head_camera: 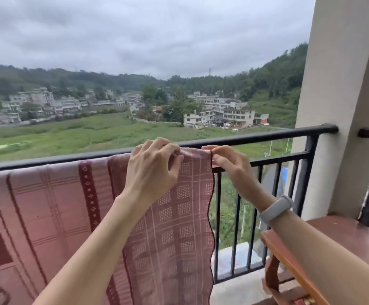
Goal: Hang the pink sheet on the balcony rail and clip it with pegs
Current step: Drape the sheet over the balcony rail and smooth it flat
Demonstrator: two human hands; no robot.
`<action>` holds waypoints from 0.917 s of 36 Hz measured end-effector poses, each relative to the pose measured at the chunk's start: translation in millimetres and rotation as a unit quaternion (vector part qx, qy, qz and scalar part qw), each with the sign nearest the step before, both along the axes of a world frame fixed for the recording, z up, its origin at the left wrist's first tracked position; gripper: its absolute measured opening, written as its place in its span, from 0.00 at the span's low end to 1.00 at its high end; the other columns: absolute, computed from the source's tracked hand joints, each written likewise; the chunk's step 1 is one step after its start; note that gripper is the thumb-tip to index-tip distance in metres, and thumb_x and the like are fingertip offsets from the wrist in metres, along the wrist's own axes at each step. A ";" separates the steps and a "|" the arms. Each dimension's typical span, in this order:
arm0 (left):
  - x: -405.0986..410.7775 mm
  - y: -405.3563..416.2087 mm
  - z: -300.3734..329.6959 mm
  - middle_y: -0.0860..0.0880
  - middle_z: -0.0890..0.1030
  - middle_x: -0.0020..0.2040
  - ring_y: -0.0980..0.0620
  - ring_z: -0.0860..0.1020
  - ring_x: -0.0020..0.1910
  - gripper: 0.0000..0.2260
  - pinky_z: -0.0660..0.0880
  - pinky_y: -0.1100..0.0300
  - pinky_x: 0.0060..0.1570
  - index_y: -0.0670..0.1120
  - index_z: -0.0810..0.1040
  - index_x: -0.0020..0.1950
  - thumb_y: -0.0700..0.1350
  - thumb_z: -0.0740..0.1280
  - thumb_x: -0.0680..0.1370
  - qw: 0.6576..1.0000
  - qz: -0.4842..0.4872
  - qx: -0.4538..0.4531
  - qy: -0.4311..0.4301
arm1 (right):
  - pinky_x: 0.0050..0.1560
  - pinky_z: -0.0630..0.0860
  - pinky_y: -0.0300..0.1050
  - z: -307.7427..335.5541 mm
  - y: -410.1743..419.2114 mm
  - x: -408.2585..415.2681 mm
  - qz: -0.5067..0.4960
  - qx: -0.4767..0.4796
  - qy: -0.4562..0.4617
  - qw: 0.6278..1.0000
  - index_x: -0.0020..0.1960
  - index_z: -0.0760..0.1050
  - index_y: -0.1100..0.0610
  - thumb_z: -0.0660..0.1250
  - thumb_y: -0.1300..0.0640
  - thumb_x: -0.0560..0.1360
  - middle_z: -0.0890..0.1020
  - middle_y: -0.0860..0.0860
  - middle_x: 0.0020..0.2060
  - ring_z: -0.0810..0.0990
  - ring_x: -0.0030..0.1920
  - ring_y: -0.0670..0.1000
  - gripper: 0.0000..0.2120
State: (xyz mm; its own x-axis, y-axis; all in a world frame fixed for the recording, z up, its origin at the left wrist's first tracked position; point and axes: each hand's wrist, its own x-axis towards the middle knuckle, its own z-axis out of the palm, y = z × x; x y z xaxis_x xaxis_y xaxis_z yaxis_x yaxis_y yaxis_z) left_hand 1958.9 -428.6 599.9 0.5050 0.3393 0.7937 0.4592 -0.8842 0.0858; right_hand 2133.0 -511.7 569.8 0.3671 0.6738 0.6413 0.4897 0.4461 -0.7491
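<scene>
Both hands pinch pink sheet (170,216) at rail (256,137): left hand (155,168) fingers on top fold, right hand (229,164) fingers on side hem, prob. squaring edge pre-pegging. No pegs visible.

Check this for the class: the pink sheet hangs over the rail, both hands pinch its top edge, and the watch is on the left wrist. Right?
Not quite. The watch is on the right wrist, as the head view shows. The sheet does hang over the rail, and the left hand and right hand pinch its top edge.

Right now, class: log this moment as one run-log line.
sheet: draped over rail | left hand: pinching top edge | right hand: pinching end corner | pegs: none visible
</scene>
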 end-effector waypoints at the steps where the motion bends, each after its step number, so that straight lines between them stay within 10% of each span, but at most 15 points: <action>1: 1.5 1.1 -1.6 0.51 0.79 0.54 0.48 0.76 0.54 0.09 0.69 0.52 0.56 0.47 0.80 0.54 0.48 0.65 0.76 1.000 0.001 0.001 -0.003 | 0.54 0.76 0.44 -0.2 2.7 3.8 0.002 -0.008 0.000 1.000 0.48 0.74 0.56 0.61 0.58 0.71 0.81 0.53 0.49 0.80 0.50 0.48 0.08; 7: 6.2 5.9 -4.3 0.52 0.80 0.49 0.50 0.77 0.50 0.04 0.71 0.55 0.53 0.47 0.81 0.47 0.40 0.68 0.74 0.999 -0.013 -0.008 -0.049 | 0.52 0.78 0.45 8.3 20.3 9.4 0.076 -0.043 0.022 0.996 0.62 0.69 0.55 0.62 0.67 0.76 0.80 0.57 0.50 0.80 0.51 0.53 0.16; 13: 9.2 11.5 -12.9 0.51 0.81 0.50 0.51 0.77 0.51 0.05 0.71 0.55 0.57 0.47 0.80 0.49 0.40 0.69 0.73 0.995 -0.030 0.012 -0.097 | 0.45 0.79 0.39 8.5 25.3 11.8 0.025 -0.029 0.011 0.999 0.43 0.77 0.56 0.66 0.66 0.73 0.81 0.50 0.38 0.80 0.38 0.44 0.06; 21: 21.9 -1.0 -52.0 0.48 0.69 0.63 0.49 0.65 0.65 0.15 0.63 0.49 0.67 0.47 0.71 0.60 0.44 0.62 0.73 0.980 -0.001 0.033 -0.195 | 0.47 0.78 0.37 -3.4 17.8 13.7 0.036 0.060 -0.001 0.998 0.49 0.77 0.58 0.64 0.67 0.74 0.81 0.50 0.41 0.80 0.41 0.43 0.07; 27: 29.7 -21.1 -127.4 0.47 0.62 0.69 0.47 0.62 0.70 0.18 0.62 0.48 0.69 0.48 0.67 0.63 0.47 0.64 0.74 0.980 0.080 -0.020 -0.183 | 0.55 0.77 0.47 -79.3 28.1 39.0 0.114 -0.081 0.009 0.990 0.57 0.75 0.53 0.64 0.61 0.75 0.82 0.52 0.52 0.80 0.53 0.51 0.11; 33: 55.8 -60.0 -204.4 0.46 0.62 0.71 0.50 0.59 0.72 0.24 0.63 0.49 0.69 0.49 0.64 0.68 0.52 0.65 0.73 0.969 0.150 -0.130 -0.151 | 0.51 0.76 0.38 -147.7 19.8 61.9 0.176 -0.147 0.042 0.972 0.55 0.76 0.52 0.65 0.61 0.74 0.83 0.48 0.47 0.81 0.49 0.46 0.11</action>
State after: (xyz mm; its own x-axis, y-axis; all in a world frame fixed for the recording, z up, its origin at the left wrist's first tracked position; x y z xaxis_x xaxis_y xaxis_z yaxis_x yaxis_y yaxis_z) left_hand 2014.8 -488.6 395.5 0.1121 0.6424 0.7582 0.6111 -0.6462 0.4572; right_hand 2194.8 -492.0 422.1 0.1235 0.9169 0.3796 0.2777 0.3353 -0.9003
